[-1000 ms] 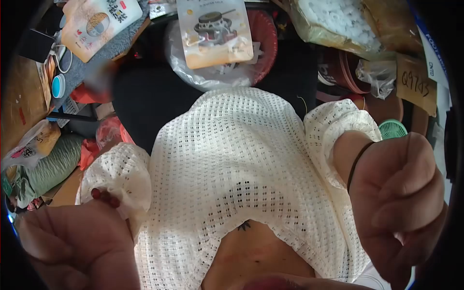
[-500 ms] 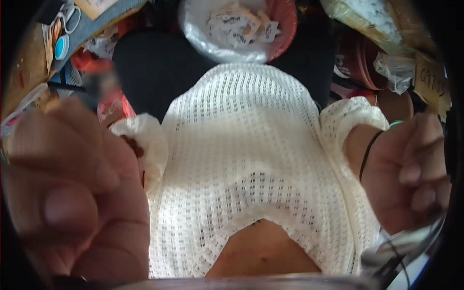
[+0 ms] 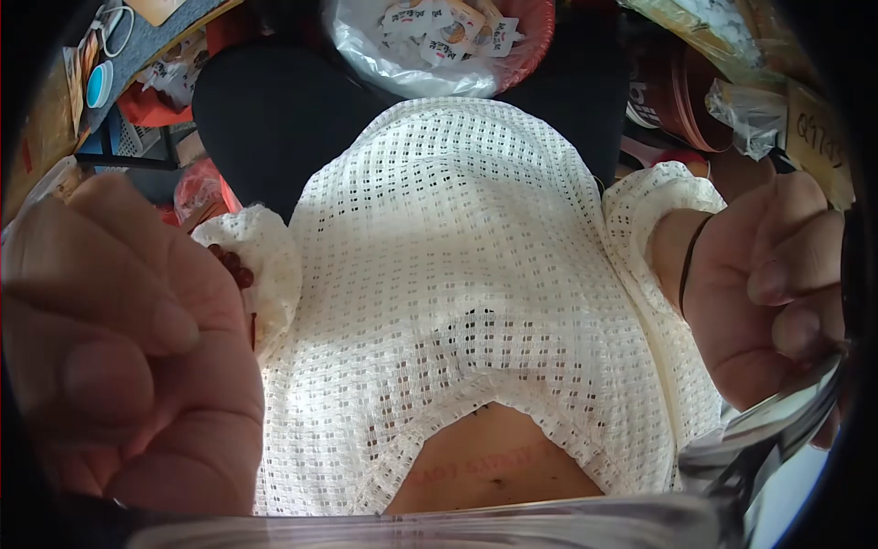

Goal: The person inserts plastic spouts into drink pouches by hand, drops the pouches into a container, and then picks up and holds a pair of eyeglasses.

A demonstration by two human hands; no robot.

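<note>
At the left edge is my left hand (image 3: 137, 366), its fingers curled in and closed; whatever they might hold is hidden. Dark red beads (image 3: 233, 265) circle that wrist. My right hand (image 3: 768, 284), with a dark band on the wrist, is closed at the right. A blurred, glossy see-through strip (image 3: 549, 531) runs very close to the camera along the bottom and rises on the right to the fingers of my right hand. Between the hands lies my white openwork top (image 3: 457, 274).
Beyond my lap stands a red bin (image 3: 540, 46) with a clear liner and printed wrappers inside. A brown-red tub (image 3: 677, 101), a marked cardboard box (image 3: 814, 146) and clear bags are at the right. A grey-topped desk (image 3: 155, 55) is at the upper left.
My left hand has risen from the lower left, nearer the camera. The glossy strip has come into view at the bottom. The view has shifted, and the pouch above the bin is out of sight.
</note>
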